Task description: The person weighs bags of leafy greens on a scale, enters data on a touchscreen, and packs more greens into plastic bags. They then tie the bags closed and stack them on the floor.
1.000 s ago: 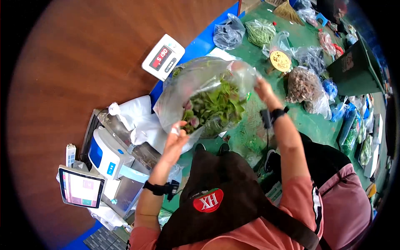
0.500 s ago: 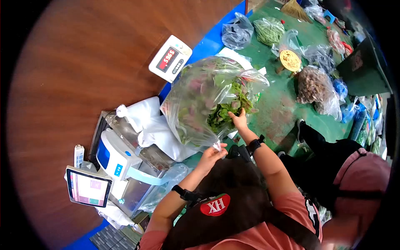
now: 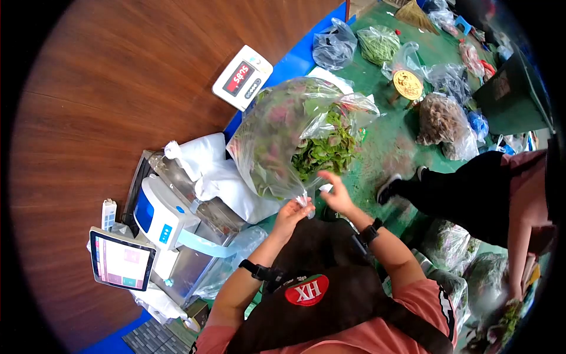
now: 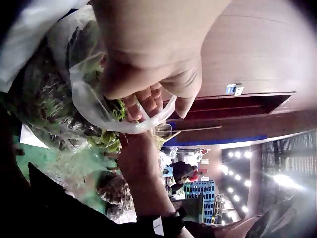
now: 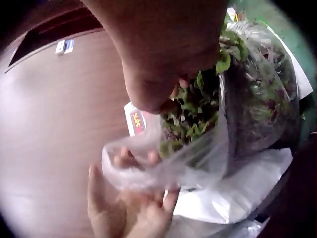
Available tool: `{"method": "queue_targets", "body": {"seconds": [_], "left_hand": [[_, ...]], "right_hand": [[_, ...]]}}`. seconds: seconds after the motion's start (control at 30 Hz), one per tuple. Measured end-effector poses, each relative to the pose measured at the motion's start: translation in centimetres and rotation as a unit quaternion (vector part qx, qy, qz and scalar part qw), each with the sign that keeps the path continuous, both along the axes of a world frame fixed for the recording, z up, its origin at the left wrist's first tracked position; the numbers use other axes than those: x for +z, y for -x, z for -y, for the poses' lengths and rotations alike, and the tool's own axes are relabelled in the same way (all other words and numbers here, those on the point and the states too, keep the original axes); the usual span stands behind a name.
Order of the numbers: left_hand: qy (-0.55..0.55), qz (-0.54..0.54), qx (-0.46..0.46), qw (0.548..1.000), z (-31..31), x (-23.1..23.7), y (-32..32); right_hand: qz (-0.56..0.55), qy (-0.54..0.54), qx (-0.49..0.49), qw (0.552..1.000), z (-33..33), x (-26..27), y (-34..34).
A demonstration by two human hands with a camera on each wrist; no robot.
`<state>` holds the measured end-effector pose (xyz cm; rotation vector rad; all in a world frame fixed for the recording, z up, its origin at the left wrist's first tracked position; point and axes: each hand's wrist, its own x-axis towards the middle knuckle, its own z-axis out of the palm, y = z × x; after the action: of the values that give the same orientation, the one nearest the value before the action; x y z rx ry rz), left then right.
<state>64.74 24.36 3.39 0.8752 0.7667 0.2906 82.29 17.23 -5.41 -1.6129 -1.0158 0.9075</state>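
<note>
Clear plastic bag (image 3: 268,138), bulging, mouth open, near digital display (image 3: 240,79); red-green leafy vegetables (image 3: 327,147) inside.

The large bag (image 3: 262,138) is thin, clear plastic, glossy and crinkled, with bright creases; the leafy greens (image 3: 324,150) inside look ruffled and mostly matt. The brown panelling (image 3: 147,65) shows smooth wood grain with a soft sheen. White plastic bags (image 3: 203,154) look smooth and milky. The scale display (image 3: 243,78) has a white plastic casing. The apron (image 3: 306,245) is dark matt cloth, the broom (image 3: 414,16) coarse straw-like bristle.
</note>
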Motion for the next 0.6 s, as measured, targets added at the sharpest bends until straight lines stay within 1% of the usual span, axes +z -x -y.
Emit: {"method": "queue_targets", "body": {"seconds": [0.03,0.07,0.1,0.13,0.17,0.2,0.23,0.27,0.3,0.33,0.4,0.47,0.53,0.57,0.6], "left_hand": [[-0.004,-0.007,0.002,1.000,-0.1,-0.1,0.3],[0.004,0.010,0.024,1.000,-0.3,-0.5,0.6],[0.012,0.027,0.044,0.999,-0.5,-0.5,0.7],[0.022,0.043,0.061,0.997,-0.6,-0.4,0.8],[0.019,0.051,0.083,0.995,-0.5,-0.1,1.1],[0.046,0.063,0.087,0.993,-0.7,0.3,1.4],[0.071,0.075,0.089,0.991,-1.2,0.7,1.7],[0.097,0.084,0.090,0.988,-1.4,1.1,2.3],[0.134,0.063,0.099,0.984,-1.6,1.5,2.5],[0.160,0.079,0.095,0.979,-2.2,1.1,2.6],[0.215,0.102,0.097,0.966,-2.6,0.5,3.7],[0.217,0.100,0.078,0.968,-2.8,0.8,3.9],[0.206,0.102,0.068,0.971,-3.0,0.8,4.2],[0.207,0.126,0.053,0.969,-3.2,-0.1,4.5],[0.203,0.115,0.064,0.970,-3.2,0.5,4.4]], "right_hand": [[0.028,-0.006,0.051,0.998,0.3,1.2,1.0],[0.055,-0.013,0.100,0.993,0.5,2.5,1.9],[0.086,0.011,0.138,0.987,0.6,4.4,2.6],[0.087,0.025,0.159,0.983,0.9,3.2,3.7],[0.095,0.033,0.193,0.976,1.3,3.2,4.3],[0.103,0.042,0.223,0.968,1.7,3.1,5.0],[0.142,0.029,0.170,0.975,2.1,2.0,6.2],[0.153,0.038,0.142,0.977,2.9,1.1,7.2],[0.168,0.045,0.113,0.978,3.0,1.4,7.6],[0.188,0.050,0.089,0.977,2.9,1.6,7.3],[0.211,0.027,0.039,0.976,3.0,1.8,8.1],[0.223,0.014,-0.003,0.975,2.8,1.4,8.8],[0.236,0.027,-0.017,0.971,2.6,1.8,9.5],[0.239,0.031,-0.024,0.970,2.6,1.8,9.7],[0.240,0.035,-0.029,0.970,2.6,1.8,10.0]]}}
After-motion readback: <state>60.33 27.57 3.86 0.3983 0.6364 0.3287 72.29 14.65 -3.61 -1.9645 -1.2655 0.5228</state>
